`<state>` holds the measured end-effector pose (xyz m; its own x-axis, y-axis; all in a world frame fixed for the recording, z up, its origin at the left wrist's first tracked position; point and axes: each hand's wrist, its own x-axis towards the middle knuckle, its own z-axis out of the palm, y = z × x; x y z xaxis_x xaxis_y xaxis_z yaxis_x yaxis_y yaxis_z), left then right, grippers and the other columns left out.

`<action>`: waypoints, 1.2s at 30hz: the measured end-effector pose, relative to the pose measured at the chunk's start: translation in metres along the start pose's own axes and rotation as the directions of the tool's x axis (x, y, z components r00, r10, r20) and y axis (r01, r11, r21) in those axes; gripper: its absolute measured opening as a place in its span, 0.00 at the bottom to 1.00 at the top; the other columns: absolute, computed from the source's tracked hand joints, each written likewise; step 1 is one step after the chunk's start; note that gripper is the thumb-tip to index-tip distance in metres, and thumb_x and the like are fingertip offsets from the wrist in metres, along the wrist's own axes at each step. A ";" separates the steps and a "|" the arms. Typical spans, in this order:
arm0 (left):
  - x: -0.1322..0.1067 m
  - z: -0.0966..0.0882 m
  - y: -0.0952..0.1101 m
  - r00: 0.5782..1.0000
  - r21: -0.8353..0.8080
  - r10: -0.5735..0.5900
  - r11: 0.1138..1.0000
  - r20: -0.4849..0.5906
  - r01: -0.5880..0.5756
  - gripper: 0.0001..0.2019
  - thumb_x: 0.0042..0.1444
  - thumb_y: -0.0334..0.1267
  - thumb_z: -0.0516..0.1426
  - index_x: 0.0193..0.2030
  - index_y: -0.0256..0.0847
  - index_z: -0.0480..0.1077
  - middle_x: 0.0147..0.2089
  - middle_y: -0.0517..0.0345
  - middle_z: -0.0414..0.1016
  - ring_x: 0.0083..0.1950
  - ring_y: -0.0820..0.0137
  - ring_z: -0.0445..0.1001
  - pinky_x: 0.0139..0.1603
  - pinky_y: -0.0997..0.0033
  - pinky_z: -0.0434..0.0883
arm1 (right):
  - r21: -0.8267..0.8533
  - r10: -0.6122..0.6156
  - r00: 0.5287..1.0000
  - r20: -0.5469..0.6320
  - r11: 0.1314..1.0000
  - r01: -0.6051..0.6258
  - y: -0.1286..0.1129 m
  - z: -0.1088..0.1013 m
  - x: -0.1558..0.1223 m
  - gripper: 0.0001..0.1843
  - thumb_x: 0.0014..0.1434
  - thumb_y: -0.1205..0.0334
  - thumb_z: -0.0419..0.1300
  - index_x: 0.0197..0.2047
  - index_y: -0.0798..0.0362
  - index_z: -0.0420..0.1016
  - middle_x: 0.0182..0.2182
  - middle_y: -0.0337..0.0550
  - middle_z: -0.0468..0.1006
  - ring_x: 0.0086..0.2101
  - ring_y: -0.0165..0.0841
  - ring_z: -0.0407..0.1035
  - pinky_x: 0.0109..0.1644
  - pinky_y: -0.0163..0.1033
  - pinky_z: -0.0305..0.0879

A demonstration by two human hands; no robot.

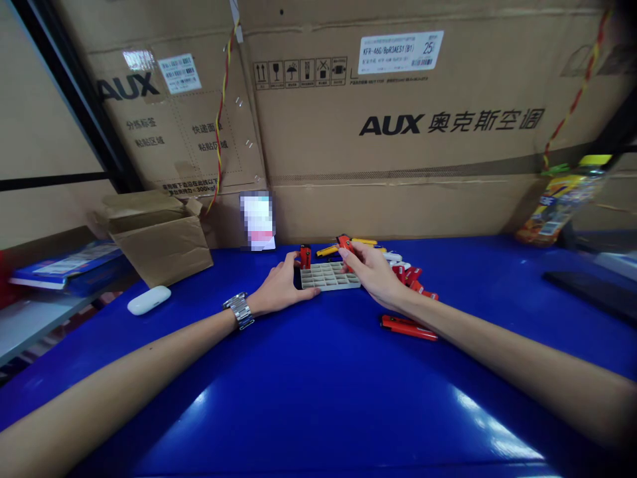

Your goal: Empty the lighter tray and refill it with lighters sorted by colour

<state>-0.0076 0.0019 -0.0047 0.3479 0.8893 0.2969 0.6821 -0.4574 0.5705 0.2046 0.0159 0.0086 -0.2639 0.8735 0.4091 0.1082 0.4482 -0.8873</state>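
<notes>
A pale grid tray [326, 287] with small square compartments lies on the blue table. My left hand [281, 282] grips it at the left end, thumb along the front edge and fingers towards the back. One red lighter [305, 257] with a black top stands upright in the far left corner, beside my left fingers. Between the thumb and fingers of my right hand [373, 269] is another red lighter [344, 244], held upright over the tray's right part. Its lower end is partly hidden by my fingers.
A loose red lighter [409, 327] lies under my right forearm. Behind my right hand is a pile of red lighters [414, 275], with yellow ones [327, 251] and white ones. A lit screen [257, 220], an open carton [162, 239], a white case [149, 300] and a bottle [560, 202] stand around.
</notes>
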 end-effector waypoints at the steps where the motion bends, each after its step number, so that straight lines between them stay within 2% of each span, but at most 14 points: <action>1: 0.000 0.000 0.000 1.000 0.004 0.002 1.000 0.000 -0.002 0.37 0.47 0.55 0.61 0.59 0.37 0.54 0.55 0.40 0.67 0.57 0.50 0.67 0.56 0.45 0.64 | 0.021 0.017 1.000 0.012 1.000 -0.017 0.000 0.000 -0.001 0.12 0.59 0.52 0.55 0.35 0.51 0.59 0.26 0.35 0.64 0.27 0.28 0.64 0.33 0.39 0.64; 4: 0.000 -0.001 0.003 1.000 0.013 0.002 1.000 -0.001 -0.002 0.37 0.47 0.55 0.61 0.58 0.37 0.54 0.54 0.40 0.68 0.56 0.50 0.67 0.55 0.45 0.65 | 0.204 0.077 0.996 0.050 0.975 -0.086 -0.003 0.001 -0.004 0.13 0.59 0.53 0.54 0.35 0.48 0.52 0.28 0.35 0.68 0.28 0.28 0.66 0.34 0.40 0.66; 6: 0.000 -0.001 0.005 1.000 0.025 -0.006 1.000 -0.001 0.006 0.38 0.46 0.54 0.61 0.59 0.37 0.54 0.54 0.39 0.68 0.56 0.50 0.68 0.55 0.46 0.65 | 0.292 0.118 0.989 0.085 0.946 -0.138 -0.004 0.002 -0.005 0.13 0.59 0.55 0.53 0.36 0.47 0.49 0.27 0.35 0.70 0.25 0.28 0.67 0.32 0.38 0.64; 10: 0.000 -0.002 0.006 1.000 0.042 -0.020 0.999 0.006 0.020 0.39 0.46 0.55 0.61 0.60 0.36 0.53 0.54 0.39 0.68 0.56 0.50 0.67 0.55 0.46 0.65 | 0.343 0.170 0.981 0.090 0.920 -0.190 -0.006 0.003 -0.003 0.11 0.56 0.58 0.55 0.34 0.48 0.52 0.16 0.29 0.60 0.18 0.26 0.55 0.23 0.34 0.52; 12: 0.000 -0.002 0.005 1.000 0.042 -0.009 0.999 0.009 0.009 0.39 0.47 0.55 0.60 0.60 0.37 0.53 0.54 0.39 0.68 0.56 0.50 0.67 0.55 0.46 0.64 | 0.392 0.184 0.976 0.116 0.894 -0.215 -0.007 0.002 -0.001 0.09 0.57 0.55 0.53 0.31 0.50 0.57 0.16 0.30 0.58 0.18 0.26 0.52 0.23 0.34 0.50; 16: 0.000 -0.001 0.004 1.000 0.033 -0.002 0.999 0.009 0.002 0.37 0.47 0.54 0.60 0.59 0.38 0.54 0.54 0.40 0.68 0.56 0.50 0.68 0.55 0.46 0.64 | 0.480 0.214 0.959 0.187 0.831 -0.280 -0.012 -0.002 0.000 0.23 0.60 0.43 0.44 0.24 0.51 0.59 0.17 0.35 0.60 0.20 0.28 0.57 0.27 0.37 0.57; 19: 0.000 -0.001 0.003 1.000 0.017 0.003 1.000 0.002 -0.003 0.36 0.46 0.53 0.61 0.58 0.38 0.55 0.54 0.40 0.68 0.56 0.49 0.68 0.54 0.47 0.65 | 0.477 0.279 0.941 0.191 0.811 -0.337 -0.015 -0.005 0.000 0.27 0.59 0.36 0.41 0.21 0.49 0.54 0.15 0.35 0.59 0.18 0.29 0.57 0.25 0.37 0.59; 22: 0.000 -0.001 0.003 1.000 0.008 0.023 1.000 -0.009 -0.023 0.35 0.45 0.52 0.61 0.58 0.39 0.55 0.54 0.41 0.69 0.56 0.49 0.68 0.54 0.47 0.65 | 0.462 0.349 0.914 0.209 0.788 -0.406 -0.016 -0.007 -0.001 0.29 0.56 0.33 0.42 0.19 0.48 0.51 0.11 0.30 0.49 0.12 0.26 0.44 0.15 0.34 0.45; 25: -0.001 -0.001 0.003 1.000 0.005 0.020 1.000 -0.010 -0.020 0.34 0.45 0.51 0.61 0.57 0.39 0.56 0.54 0.42 0.69 0.56 0.49 0.68 0.54 0.47 0.65 | 0.484 0.372 0.901 0.225 0.760 -0.435 -0.016 -0.009 0.000 0.27 0.56 0.37 0.42 0.18 0.49 0.50 0.10 0.28 0.44 0.12 0.24 0.37 0.14 0.32 0.35; 30: -0.001 -0.001 0.005 1.000 -0.020 0.004 1.000 -0.003 -0.004 0.34 0.45 0.51 0.61 0.56 0.39 0.56 0.55 0.41 0.68 0.56 0.49 0.68 0.55 0.47 0.64 | 0.466 0.403 0.883 0.241 0.750 -0.470 -0.020 -0.007 -0.002 0.25 0.57 0.41 0.37 0.18 0.48 0.52 0.09 0.30 0.46 0.11 0.24 0.37 0.14 0.32 0.35; 36: 0.000 -0.001 0.006 1.000 -0.028 0.003 1.000 -0.001 -0.003 0.35 0.45 0.51 0.61 0.57 0.38 0.55 0.54 0.40 0.68 0.56 0.49 0.68 0.54 0.46 0.65 | 0.443 0.431 0.867 0.252 0.745 -0.499 -0.025 -0.006 -0.003 0.25 0.57 0.40 0.39 0.19 0.48 0.50 0.09 0.29 0.46 0.12 0.23 0.36 0.14 0.32 0.34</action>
<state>-0.0043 -0.0013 -0.0005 0.3497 0.8878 0.2992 0.6624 -0.4602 0.5911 0.2083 0.0032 0.0310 -0.4233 0.9023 -0.0813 -0.2121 -0.1860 -0.9594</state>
